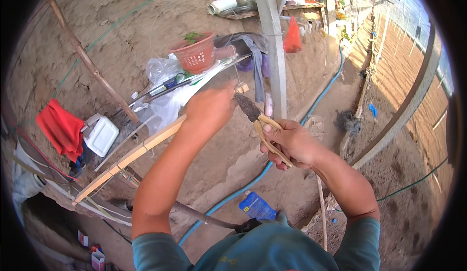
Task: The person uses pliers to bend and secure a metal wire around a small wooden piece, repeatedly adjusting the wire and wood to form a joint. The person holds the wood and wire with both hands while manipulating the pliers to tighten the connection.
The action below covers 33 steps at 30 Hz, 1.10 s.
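At your far left hangs one rumpled red cloth [61, 129], and beside it sits one smooth, round-cornered white plastic container [101, 135]. One rough wooden pole [92, 66] slants behind them. Next, a squared, pale wooden bar [131, 160] runs diagonally behind your left forearm, thin wire wound around it. Beyond it, one ribbed terracotta-coloured pot [193, 53] stands above crinkled clear plastic [168, 105]. Your left hand [211, 104] is at the bar's upper end — its fingertips are hidden, so you cannot tell what they pinch. Just beside it are the pliers [255, 115], dark and rough-headed, their two tan handles splayed in a V. Your right hand [294, 142] curls around those handles, thumb on top. One straight-edged concrete post [272, 42] rises behind the pliers; one blue hose [323, 93] curves over soil. Your forearms stand wide apart — open room lies between them.
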{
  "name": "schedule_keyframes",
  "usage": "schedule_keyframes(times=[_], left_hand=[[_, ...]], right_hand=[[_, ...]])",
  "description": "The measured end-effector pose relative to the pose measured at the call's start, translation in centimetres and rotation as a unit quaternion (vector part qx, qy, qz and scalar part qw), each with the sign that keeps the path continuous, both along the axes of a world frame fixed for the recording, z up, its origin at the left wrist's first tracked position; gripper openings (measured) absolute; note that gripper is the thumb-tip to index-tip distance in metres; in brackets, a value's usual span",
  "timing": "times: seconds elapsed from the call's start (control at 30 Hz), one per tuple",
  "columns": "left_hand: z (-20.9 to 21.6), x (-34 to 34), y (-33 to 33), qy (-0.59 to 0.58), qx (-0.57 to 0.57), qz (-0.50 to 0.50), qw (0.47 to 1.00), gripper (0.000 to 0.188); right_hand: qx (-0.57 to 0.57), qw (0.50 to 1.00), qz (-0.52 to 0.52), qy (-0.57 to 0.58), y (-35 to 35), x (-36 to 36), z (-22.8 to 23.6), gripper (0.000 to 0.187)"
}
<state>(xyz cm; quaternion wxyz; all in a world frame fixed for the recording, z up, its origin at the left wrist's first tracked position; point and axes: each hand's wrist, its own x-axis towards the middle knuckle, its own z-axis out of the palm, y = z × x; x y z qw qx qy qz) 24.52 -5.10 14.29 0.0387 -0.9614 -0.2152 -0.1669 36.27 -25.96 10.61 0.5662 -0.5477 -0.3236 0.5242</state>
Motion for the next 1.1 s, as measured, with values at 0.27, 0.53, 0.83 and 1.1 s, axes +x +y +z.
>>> schedule_keyframes(times=[0.27, 0.53, 0.83, 1.1], left_hand=[[0.5, 1.8, -0.9, 0.046, 0.011, -0.008, 0.999, 0.054], [0.4, 3.3, -0.7, 0.051, 0.011, -0.011, 0.999, 0.054], [-0.2, 5.3, -0.8, 0.056, 0.014, -0.03, 0.998, 0.049], [-0.5, 5.1, 0.0, 0.055, 0.025, -0.026, 0.998, 0.046]], right_hand=[[0.015, 0.659, -0.097, -0.746, -1.8, 2.7, -0.1, 0.021], [0.055, 0.401, -0.122, -0.906, -2.6, 6.1, 2.4, 0.015], [0.039, 0.746, -0.223, -0.626, -1.9, 0.5, -4.9, 0.017], [0.023, 0.551, -0.24, -0.799, -3.5, 2.6, -3.6, 0.013]])
